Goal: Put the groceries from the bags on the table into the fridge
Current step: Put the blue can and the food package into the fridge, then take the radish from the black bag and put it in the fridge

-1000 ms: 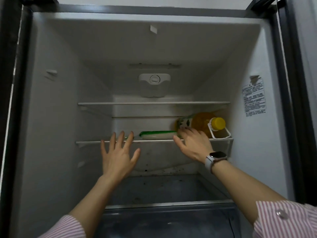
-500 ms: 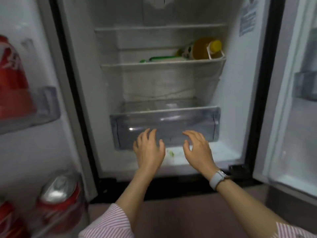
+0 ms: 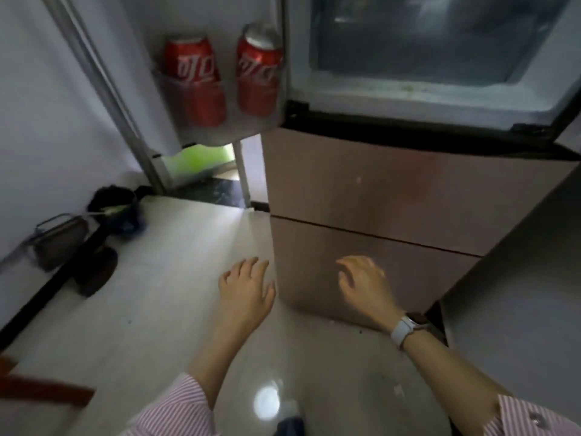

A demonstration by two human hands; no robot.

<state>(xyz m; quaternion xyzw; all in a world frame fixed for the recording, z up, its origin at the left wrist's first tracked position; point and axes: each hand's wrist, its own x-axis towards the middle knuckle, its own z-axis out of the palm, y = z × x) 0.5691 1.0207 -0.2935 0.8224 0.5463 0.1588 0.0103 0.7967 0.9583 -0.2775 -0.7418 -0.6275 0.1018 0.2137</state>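
Note:
I look down at the fridge's lower part (image 3: 361,196), a pinkish-brown front with two drawer panels. Above it the open compartment shows a clear crisper drawer (image 3: 418,42). The open left door (image 3: 151,99) carries two red cola cans (image 3: 196,80) (image 3: 258,70) in its bottom rack. My left hand (image 3: 246,287) hangs empty over the floor, fingers spread, just left of the fridge corner. My right hand (image 3: 366,286), with a white watch on the wrist, is empty in front of the lowest panel, fingers loosely apart. No bags or table are in view.
Pale glossy floor tiles (image 3: 176,294) lie below. A dark handbag (image 3: 58,240), a black bag (image 3: 114,209) and dark shoes (image 3: 94,272) sit along the left wall. The right fridge door's grey edge (image 3: 518,278) stands at the right.
The view has swung down from the fridge shelves to the lower drawers and floor. Both hands dropped away from the shelf and crisper, still empty.

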